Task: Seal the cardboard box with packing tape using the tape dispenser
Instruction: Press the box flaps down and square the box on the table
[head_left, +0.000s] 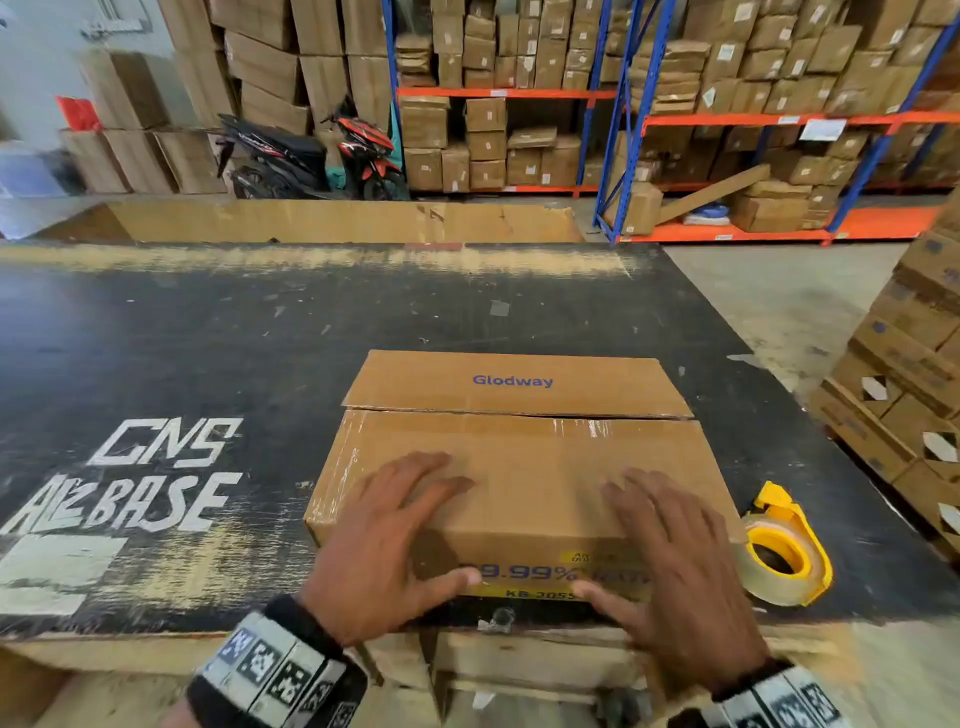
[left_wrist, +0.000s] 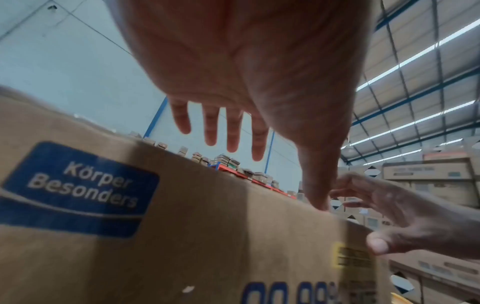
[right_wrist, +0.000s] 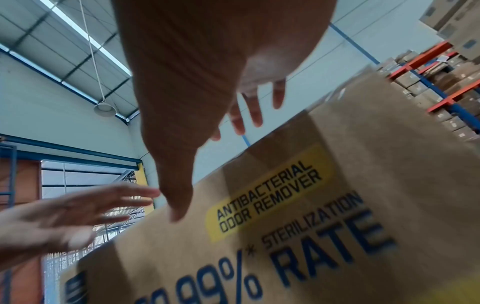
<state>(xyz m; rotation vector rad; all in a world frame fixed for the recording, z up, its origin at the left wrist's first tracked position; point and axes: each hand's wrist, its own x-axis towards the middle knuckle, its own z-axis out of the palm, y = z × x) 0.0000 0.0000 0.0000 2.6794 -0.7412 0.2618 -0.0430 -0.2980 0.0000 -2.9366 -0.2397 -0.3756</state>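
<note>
A brown cardboard box (head_left: 519, 447) printed "Glodway" lies on the black table (head_left: 208, 364), its two top flaps meeting at an untaped seam (head_left: 519, 414). My left hand (head_left: 400, 525) lies flat over the near flap with straight, spread fingers, thumb at the front edge. My right hand (head_left: 670, 551) is spread the same way at the box's right half. The wrist views show the box front (left_wrist: 182, 236) (right_wrist: 337, 216) below each open palm (left_wrist: 246, 72) (right_wrist: 207, 72). A yellow tape dispenser (head_left: 784, 551) with clear tape lies on the table just right of the box, untouched.
Stacked cartons (head_left: 904, 374) stand close at the right of the table. Behind it are a large open carton (head_left: 337, 221), a parked motorbike (head_left: 311, 156) and blue-and-orange shelves (head_left: 727, 119) full of boxes. The table's left half bears only painted lettering (head_left: 145, 478).
</note>
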